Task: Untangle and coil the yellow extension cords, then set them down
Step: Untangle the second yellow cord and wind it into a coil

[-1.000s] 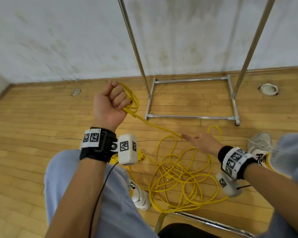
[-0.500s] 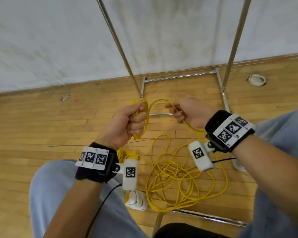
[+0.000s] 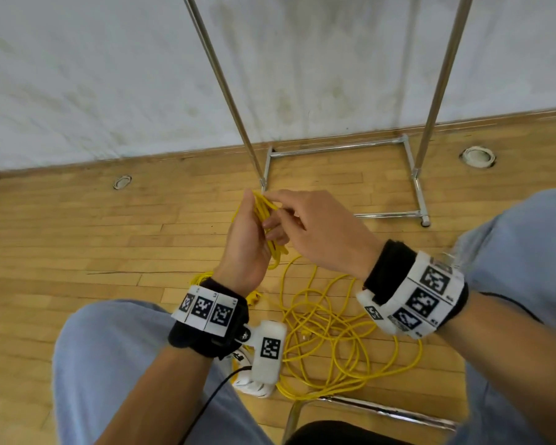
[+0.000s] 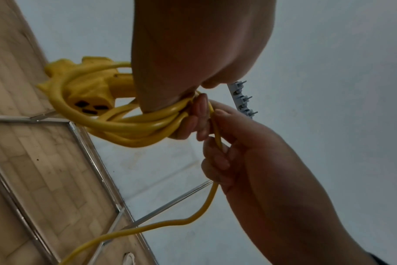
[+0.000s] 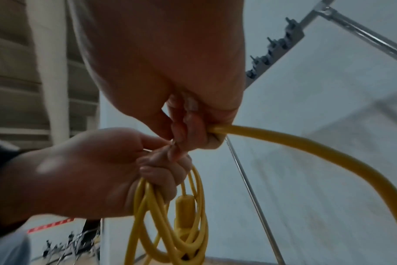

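We see the left hand (image 3: 247, 242) curled round a bundle of coiled loops (image 4: 129, 129), socket end (image 4: 88, 100) hanging inside them. The right hand (image 3: 315, 232), touching the left at the fingertips, pinches the free cord (image 5: 306, 143) and feeds it into that grip. From the hands, the loose cord runs down toward us to the tangled pile (image 3: 334, 332) on the wooden floor (image 3: 77, 252) between our knees. We judge the right hand nearer the slack, so it should make the next draw.
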